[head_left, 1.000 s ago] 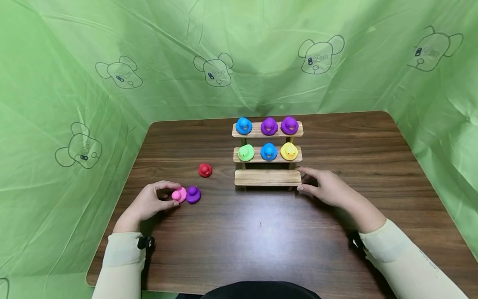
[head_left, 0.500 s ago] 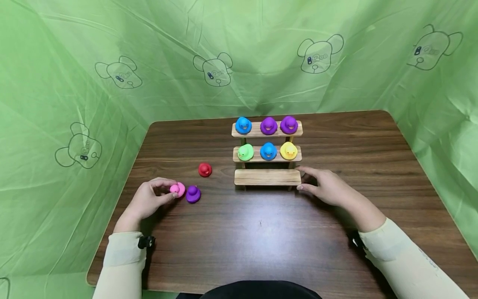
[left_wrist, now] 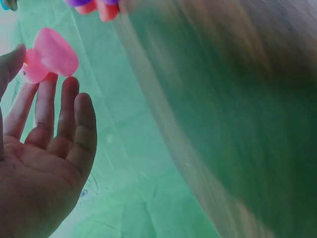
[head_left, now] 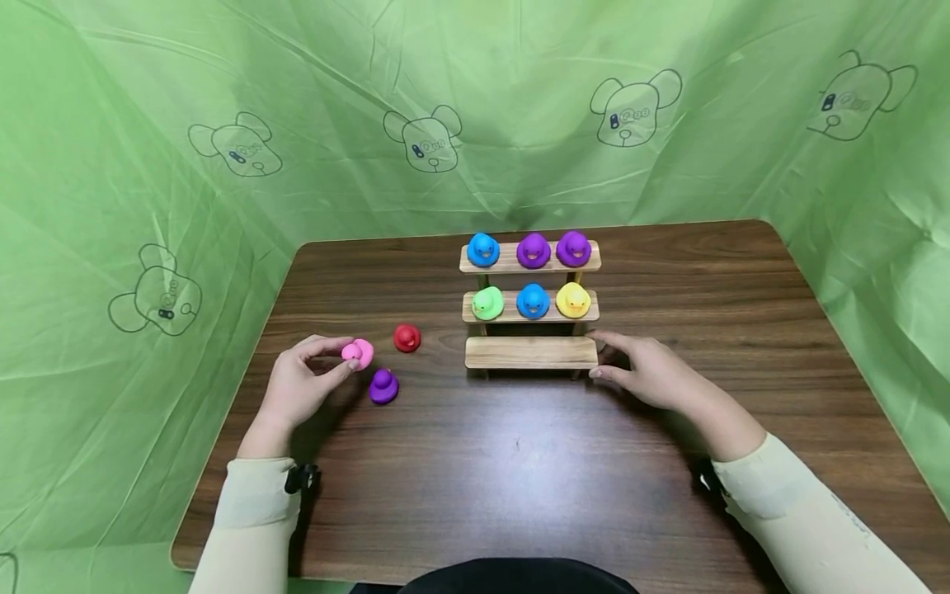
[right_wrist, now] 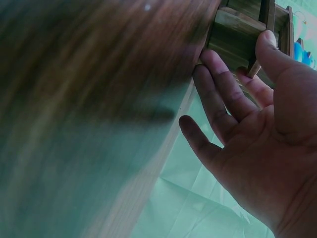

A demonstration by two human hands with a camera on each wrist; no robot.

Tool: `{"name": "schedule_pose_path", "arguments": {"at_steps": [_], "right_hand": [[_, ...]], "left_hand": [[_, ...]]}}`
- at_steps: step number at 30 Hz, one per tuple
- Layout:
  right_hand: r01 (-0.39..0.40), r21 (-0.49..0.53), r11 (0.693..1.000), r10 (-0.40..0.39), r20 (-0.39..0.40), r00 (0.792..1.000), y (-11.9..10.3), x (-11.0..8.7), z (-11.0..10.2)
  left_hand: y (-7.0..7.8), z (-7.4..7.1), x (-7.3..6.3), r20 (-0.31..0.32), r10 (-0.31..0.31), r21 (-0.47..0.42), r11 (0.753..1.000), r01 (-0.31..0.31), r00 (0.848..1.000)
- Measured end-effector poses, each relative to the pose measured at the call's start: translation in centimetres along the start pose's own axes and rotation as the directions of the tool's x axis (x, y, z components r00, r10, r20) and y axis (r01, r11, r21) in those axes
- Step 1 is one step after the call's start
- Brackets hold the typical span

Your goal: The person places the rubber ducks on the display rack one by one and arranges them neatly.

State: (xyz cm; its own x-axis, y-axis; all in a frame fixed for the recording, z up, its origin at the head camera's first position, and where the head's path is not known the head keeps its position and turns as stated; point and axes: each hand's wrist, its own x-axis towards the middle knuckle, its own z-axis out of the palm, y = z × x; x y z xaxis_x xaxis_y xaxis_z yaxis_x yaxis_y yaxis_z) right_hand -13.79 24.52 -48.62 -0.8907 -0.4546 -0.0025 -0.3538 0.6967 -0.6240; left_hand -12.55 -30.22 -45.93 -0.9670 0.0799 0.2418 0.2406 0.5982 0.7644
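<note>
My left hand (head_left: 300,388) pinches a pink rubber duck (head_left: 358,354) between thumb and fingers. In the left wrist view that duck (left_wrist: 52,55) sits at the fingertips, off the table. A purple rubber duck (head_left: 383,386) and a red rubber duck (head_left: 406,337) stand on the table to the right of this hand. At the right end of the three-tier wooden stand (head_left: 531,353), my right hand (head_left: 653,375) holds the lowest shelf, thumb in front and index finger behind. The right wrist view shows the thumb on the stand's edge (right_wrist: 240,24).
The top shelf bears a blue duck (head_left: 483,250) and two purple ducks (head_left: 533,251). On the middle shelf sit a green duck (head_left: 487,304), a blue duck (head_left: 533,302) and a yellow duck (head_left: 574,300). Green cloth (head_left: 334,74) surrounds the brown wooden table (head_left: 475,478).
My left hand has lifted the pink duck from beside the purple one and carried it away from me, toward the red duck. The right hand stays at the stand.
</note>
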Motion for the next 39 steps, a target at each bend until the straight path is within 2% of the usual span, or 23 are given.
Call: {"name": "schedule_pose_path", "arguments": {"at_steps": [8, 15, 23, 28, 34, 39], "right_hand": [[0.001, 0.003, 1.000, -0.001, -0.001, 1.000, 0.0, 0.1, 0.1], [0.003, 0.007, 1.000, -0.003, 0.002, 1.000, 0.0, 0.1, 0.1], [0.004, 0.000, 1.000, -0.004, 0.002, 1.000, -0.1, 0.0, -0.1], [0.000, 0.001, 1.000, 0.000, 0.004, 1.000, -0.2, 0.0, -0.1], [0.000, 0.007, 1.000, 0.000, 0.009, 1.000, -0.3, 0.0, -0.1], [0.002, 0.013, 1.000, -0.002, 0.005, 1.000, -0.2, -0.1, -0.1]], "left_hand": [[6.0, 1.2, 0.4, -0.043, -0.014, -0.097, 0.995, 0.010, 0.999], [8.7, 3.2, 0.8, -0.046, 0.050, -0.074, 0.996, -0.053, 0.998], [7.2, 6.1, 1.5, -0.033, 0.112, -0.075, 0.991, -0.114, 0.993], [7.9, 7.4, 1.7, -0.006, 0.182, -0.107, 0.978, -0.182, 0.983], [9.0, 9.1, 2.0, 0.024, 0.230, -0.068, 0.971, -0.228, 0.973], [10.2, 10.7, 2.4, 0.046, 0.285, -0.093, 0.955, -0.280, 0.957]]}}
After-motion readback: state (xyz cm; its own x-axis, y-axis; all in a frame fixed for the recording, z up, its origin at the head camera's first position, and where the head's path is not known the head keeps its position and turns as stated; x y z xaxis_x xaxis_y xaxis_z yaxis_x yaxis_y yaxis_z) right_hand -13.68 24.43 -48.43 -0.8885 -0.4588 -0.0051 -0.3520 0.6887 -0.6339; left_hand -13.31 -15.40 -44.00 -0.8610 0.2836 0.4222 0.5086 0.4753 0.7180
